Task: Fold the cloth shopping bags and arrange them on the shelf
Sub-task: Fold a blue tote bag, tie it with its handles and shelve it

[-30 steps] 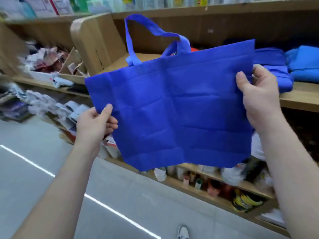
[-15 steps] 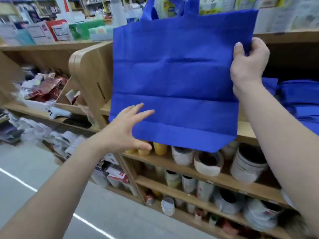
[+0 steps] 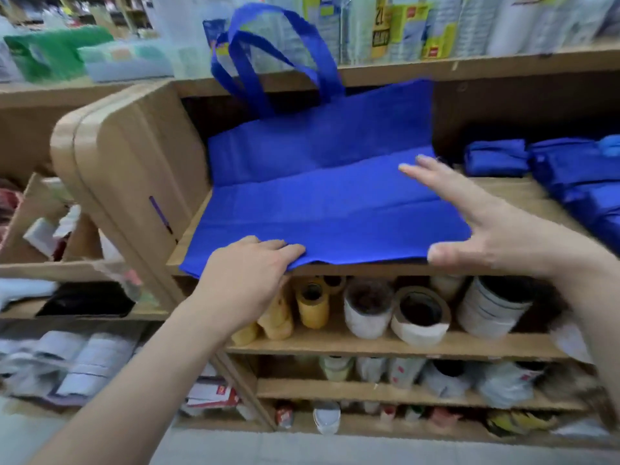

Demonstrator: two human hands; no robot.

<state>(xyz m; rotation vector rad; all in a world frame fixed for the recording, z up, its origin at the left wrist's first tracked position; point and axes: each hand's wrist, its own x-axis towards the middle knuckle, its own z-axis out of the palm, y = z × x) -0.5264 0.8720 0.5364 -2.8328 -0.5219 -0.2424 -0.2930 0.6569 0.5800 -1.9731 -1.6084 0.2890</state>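
Head view. Evidently the blue bag (image 3: pixel 328 216) is down on the wooden shelf (image 3: pixel 496 187): lower half flat on the board, front edge hanging just over the lip, upper half propped against the back, handles (image 3: pixel 327 72) standing up. Left hand (image 3: pixel 248 273) at the front-left edge, bent fingers on top of the cloth, thumb hidden; cannot tell whether it grips. Right hand (image 3: pixel 496 229) spread wide over the bag's right side, fingers straight, holding nothing. Folded blue bags (image 3: pixel 496 157) just beside, right. Tape rolls (image 3: pixel 419 313) one shelf below.
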